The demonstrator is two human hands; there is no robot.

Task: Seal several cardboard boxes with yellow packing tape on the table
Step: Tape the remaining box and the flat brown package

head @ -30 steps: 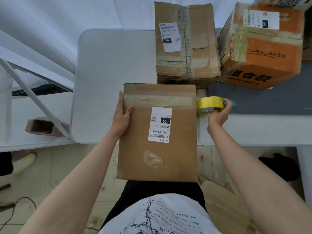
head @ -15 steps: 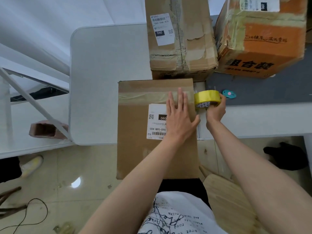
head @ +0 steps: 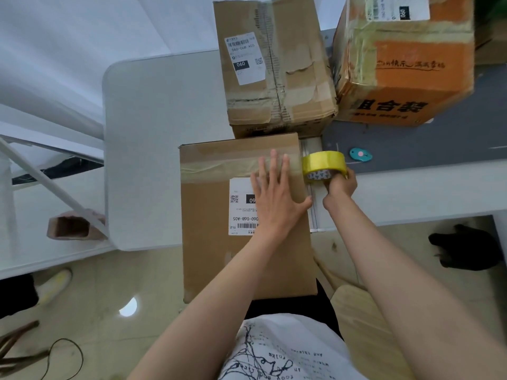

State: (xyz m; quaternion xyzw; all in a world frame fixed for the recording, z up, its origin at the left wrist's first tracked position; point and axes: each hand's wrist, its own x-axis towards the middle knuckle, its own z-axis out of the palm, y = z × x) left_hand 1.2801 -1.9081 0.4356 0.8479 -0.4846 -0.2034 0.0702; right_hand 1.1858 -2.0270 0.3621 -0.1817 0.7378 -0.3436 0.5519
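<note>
Closest thing is the flat cardboard box (head: 219,215), half on the white table (head: 153,133) and hanging off toward the person, flaps closed so no idea what's inside. Left hand (head: 277,198) lies flat on top, fingers straight, pressing over the shipping label (head: 238,207). Right hand (head: 338,185) grips the yellow tape roll (head: 323,164) just off the box's right edge. Behind it, 2 more closed boxes: a taller brown box (head: 274,72), and an orange box (head: 406,64) to its right. A small teal cutter (head: 360,154) sits near the roll.

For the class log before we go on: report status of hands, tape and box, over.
Left hand flat on the near brown cardboard box. Right hand grips the yellow packing tape roll at the box's right edge. Nothing in the way.
</note>
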